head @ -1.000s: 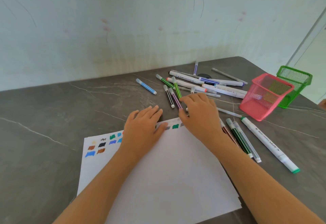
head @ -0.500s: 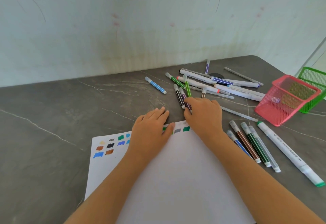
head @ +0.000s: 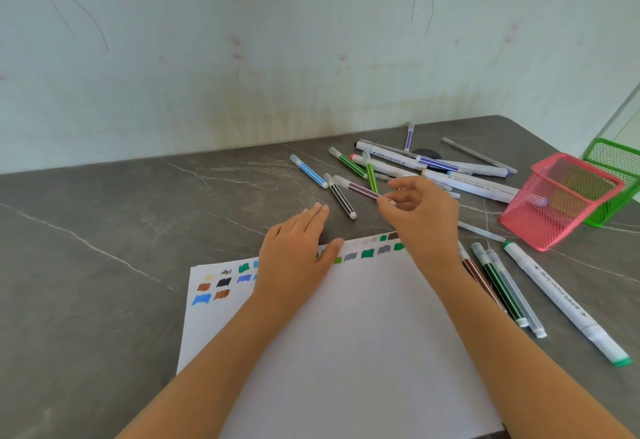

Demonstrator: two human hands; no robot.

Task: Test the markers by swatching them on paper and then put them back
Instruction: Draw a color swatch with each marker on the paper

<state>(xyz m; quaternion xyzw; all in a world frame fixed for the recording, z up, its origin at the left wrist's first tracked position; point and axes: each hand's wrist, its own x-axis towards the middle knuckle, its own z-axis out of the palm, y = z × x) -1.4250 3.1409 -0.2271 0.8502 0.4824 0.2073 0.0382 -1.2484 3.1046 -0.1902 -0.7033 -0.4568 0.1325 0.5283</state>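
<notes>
Fingertips (head: 383,200) of the right hand (head: 422,217) pinch the purple marker (head: 358,189) by one end, cap on, just beyond the sheet's far edge. The left hand (head: 298,258) lies flat with fingers straight, pressing down the top of the paper (head: 346,352). Swatches (head: 221,288) run along that top edge only, and most of the sheet is bare. Assessment: testing is under way and well short of complete. Loose markers (head: 460,182) lie scattered behind and to the right of the sheet. The pink basket (head: 557,203) stands at the right — contents unclear through the mesh — so the return step appears largely outstanding.
</notes>
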